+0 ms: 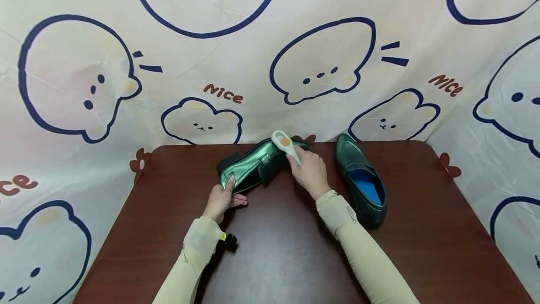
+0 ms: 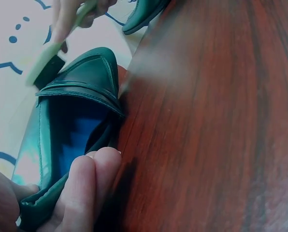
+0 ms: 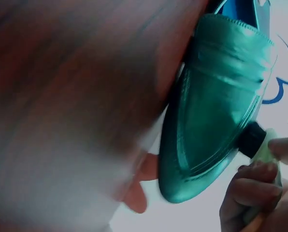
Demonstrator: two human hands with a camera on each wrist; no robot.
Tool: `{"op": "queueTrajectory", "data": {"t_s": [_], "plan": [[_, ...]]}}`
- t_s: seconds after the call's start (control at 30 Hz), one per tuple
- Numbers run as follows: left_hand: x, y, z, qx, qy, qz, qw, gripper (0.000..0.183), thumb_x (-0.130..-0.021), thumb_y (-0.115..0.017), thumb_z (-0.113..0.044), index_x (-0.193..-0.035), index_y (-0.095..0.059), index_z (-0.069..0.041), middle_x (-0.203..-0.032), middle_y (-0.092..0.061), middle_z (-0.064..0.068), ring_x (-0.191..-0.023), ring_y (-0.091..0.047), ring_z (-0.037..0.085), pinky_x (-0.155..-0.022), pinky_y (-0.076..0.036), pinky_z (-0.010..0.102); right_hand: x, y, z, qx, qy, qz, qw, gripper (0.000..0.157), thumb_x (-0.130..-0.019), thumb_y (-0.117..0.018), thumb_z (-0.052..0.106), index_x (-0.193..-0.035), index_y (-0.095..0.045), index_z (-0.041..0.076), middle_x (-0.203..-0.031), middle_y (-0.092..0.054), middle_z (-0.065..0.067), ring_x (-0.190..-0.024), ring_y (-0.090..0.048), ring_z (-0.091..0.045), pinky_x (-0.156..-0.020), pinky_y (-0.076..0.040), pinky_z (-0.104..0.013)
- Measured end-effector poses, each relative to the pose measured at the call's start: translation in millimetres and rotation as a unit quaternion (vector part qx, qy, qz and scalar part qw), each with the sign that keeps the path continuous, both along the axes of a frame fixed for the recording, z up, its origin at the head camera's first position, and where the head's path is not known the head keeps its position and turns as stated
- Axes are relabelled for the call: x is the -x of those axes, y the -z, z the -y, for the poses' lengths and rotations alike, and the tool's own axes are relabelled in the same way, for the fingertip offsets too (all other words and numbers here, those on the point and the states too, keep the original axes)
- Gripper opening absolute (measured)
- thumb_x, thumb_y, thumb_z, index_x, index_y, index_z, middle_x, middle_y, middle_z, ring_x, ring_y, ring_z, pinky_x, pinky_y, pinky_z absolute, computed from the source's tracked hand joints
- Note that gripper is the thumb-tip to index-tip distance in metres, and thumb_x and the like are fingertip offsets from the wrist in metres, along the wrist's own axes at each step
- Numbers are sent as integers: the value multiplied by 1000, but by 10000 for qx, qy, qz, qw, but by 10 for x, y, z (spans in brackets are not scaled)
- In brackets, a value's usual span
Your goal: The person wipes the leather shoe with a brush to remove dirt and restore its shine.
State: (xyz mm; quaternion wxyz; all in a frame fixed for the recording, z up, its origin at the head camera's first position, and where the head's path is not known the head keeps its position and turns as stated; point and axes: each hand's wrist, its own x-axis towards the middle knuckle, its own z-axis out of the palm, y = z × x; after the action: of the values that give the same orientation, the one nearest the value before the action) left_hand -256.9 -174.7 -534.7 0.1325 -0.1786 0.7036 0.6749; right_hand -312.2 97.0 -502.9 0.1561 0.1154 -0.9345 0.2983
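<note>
My left hand (image 1: 220, 201) grips a shiny green loafer (image 1: 249, 168) by its heel, thumb on the outside and fingers around the back edge. The shoe is tipped on its side in the head view, toe pointing right; its blue insole (image 2: 74, 130) shows in the left wrist view. My right hand (image 1: 310, 170) holds a pale green shoe brush (image 1: 283, 143) with an orange spot on its back. In the right wrist view the brush's dark bristles (image 3: 252, 140) meet the side of the loafer near the toe.
A second green loafer (image 1: 362, 184) stands upright on the brown table (image 1: 270, 257), right of my right hand, toe toward the back. Behind the table hangs a pale cloth (image 1: 253, 60) with blue cartoon outlines. A small black object (image 1: 230, 241) sits at my left wrist.
</note>
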Motion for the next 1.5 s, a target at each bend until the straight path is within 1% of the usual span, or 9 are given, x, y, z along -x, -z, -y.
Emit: {"op": "queueTrajectory", "data": {"t_s": [0.17, 0.33, 0.5, 0.63, 0.8, 0.97, 1.1, 1.27, 1.5], "plan": [[30, -12, -43, 21, 86, -80, 9999, 53, -111, -43, -47, -117, -52, 5, -82, -76, 14, -68, -77, 18, -70, -62, 27, -9, 96, -292, 535, 410, 313, 9972, 38, -106, -58, 37, -135, -67, 13, -88, -73, -14, -68, -63, -32, -66, -51, -48], [-8, -35, -61, 178, 54, -196, 9996, 52, -110, -44, -46, -112, -54, 4, -81, -76, 15, -66, -76, 18, -70, -62, 29, -51, 118, -491, 471, 791, 661, 9936, 31, -107, -57, 37, -115, -70, 10, -73, -65, -13, -61, -59, -31, -60, -47, -46], [-70, -79, -56, 383, 51, -331, 9987, 50, -111, -44, -45, -109, -54, 4, -78, -76, 15, -64, -76, 18, -69, -62, 30, -82, 80, -549, 367, 1111, 952, 9886, 35, -106, -59, 33, -118, -66, 1, -94, -72, -22, -77, -67, -40, -67, -52, -53], [-78, -30, -72, 320, 11, -303, 9990, 49, -111, -45, -44, -108, -55, 3, -77, -76, 14, -63, -76, 18, -69, -62, 30, -93, 78, -490, 710, 921, 1031, 9879, 43, -107, -56, 36, -134, -58, 3, -101, -72, -22, -81, -68, -39, -72, -53, -53], [-75, 31, -57, 269, -33, -228, 9994, 48, -111, -44, -44, -109, -54, 3, -75, -76, 13, -63, -76, 18, -68, -62, 29, -72, 40, -232, 934, 205, 779, 9924, 39, -107, -56, 38, -135, -60, 11, -95, -71, -14, -77, -63, -31, -73, -51, -48], [-67, 21, -36, 293, -4, -308, 9991, 51, -111, -45, -46, -111, -53, 5, -77, -76, 15, -63, -76, 17, -67, -62, 27, -50, -86, 126, 496, -404, 432, 9970, 40, -106, -57, 41, -136, -61, 14, -107, -73, -9, -82, -66, -28, -73, -53, -46], [-49, 14, -42, 264, 8, -319, 9991, 53, -110, -45, -47, -112, -54, 5, -77, -76, 16, -62, -76, 18, -67, -62, 28, -35, -148, 318, -326, -688, 116, 9970, 40, -106, -58, 41, -137, -62, 16, -114, -73, -7, -78, -67, -25, -65, -54, -43], [-62, 17, -23, 287, 5, -234, 9993, 53, -111, -44, -46, -115, -54, 6, -77, -76, 13, -62, -75, 16, -67, -62, 27, -25, -107, 366, -820, -597, 126, 9948, 36, -106, -57, 38, -134, -60, 15, -105, -71, -7, -63, -59, -23, -52, -46, -36], [-43, 31, -5, 74, 34, -111, 9999, 55, -111, -42, -46, -118, -52, 8, -79, -77, 16, -64, -76, 17, -66, -61, 26, 61, 14, 65, -280, -37, 477, 9985, 38, -107, -56, 40, -136, -57, 16, -100, -73, -11, -70, -64, -30, -58, -48, -44]]}}
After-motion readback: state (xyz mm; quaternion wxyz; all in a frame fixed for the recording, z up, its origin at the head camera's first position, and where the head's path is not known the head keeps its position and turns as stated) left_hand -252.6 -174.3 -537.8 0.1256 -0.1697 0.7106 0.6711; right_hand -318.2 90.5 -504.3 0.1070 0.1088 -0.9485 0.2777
